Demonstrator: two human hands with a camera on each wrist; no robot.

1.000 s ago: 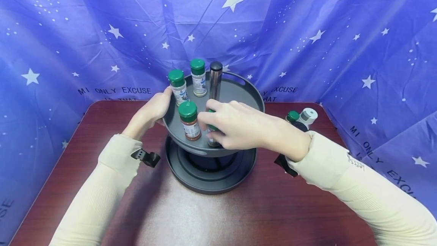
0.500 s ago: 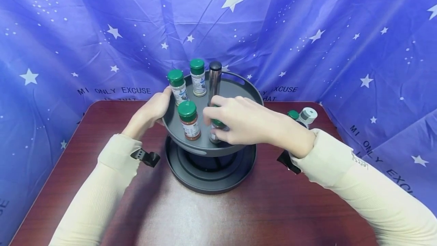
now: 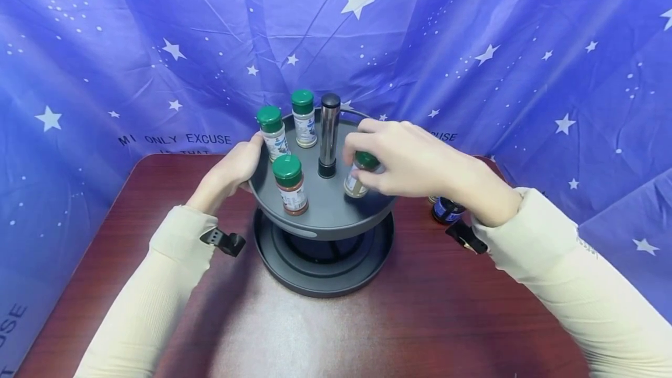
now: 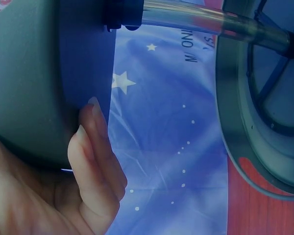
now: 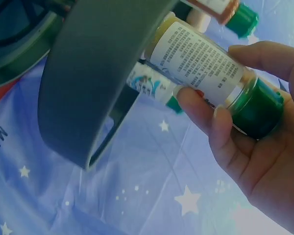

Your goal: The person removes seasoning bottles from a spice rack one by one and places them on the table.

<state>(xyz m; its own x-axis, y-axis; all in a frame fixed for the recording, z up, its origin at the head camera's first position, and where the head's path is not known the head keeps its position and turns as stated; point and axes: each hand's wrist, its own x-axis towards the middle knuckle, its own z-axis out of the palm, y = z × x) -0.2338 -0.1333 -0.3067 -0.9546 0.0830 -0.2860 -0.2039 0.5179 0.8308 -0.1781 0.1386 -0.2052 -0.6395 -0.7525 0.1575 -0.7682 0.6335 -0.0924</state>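
My left hand [image 3: 236, 165] grips the left rim of the upper tray [image 3: 336, 229] of a dark grey two-tier turntable. In the left wrist view, its fingers [image 4: 95, 166] curl against the tray's underside. Toward the tray's right side, my right hand [image 3: 406, 156] holds a green-capped spice jar [image 3: 355, 184]. The right wrist view shows fingers and thumb around this jar [image 5: 198, 63], its base near the tray and its label full of small print. Three other green-capped spice jars stand on the left half: one with reddish contents [image 3: 292, 188] in front, a pale one [image 3: 274, 134], and another [image 3: 304, 121] behind.
A metal post with a black cap [image 3: 329, 127] rises from the tray's middle. Below lies the wider lower tray [image 3: 325, 290] on the reddish wooden table [image 3: 446, 319]. A dark jar with a blue label [image 3: 447, 210] stands on the right, partly behind my forearm. A starry curtain [image 3: 210, 45] hangs behind.
My right hand has carried the spice jar rightward and back across the upper tray, from the front to the right of the post. The left hand stays at the rim.
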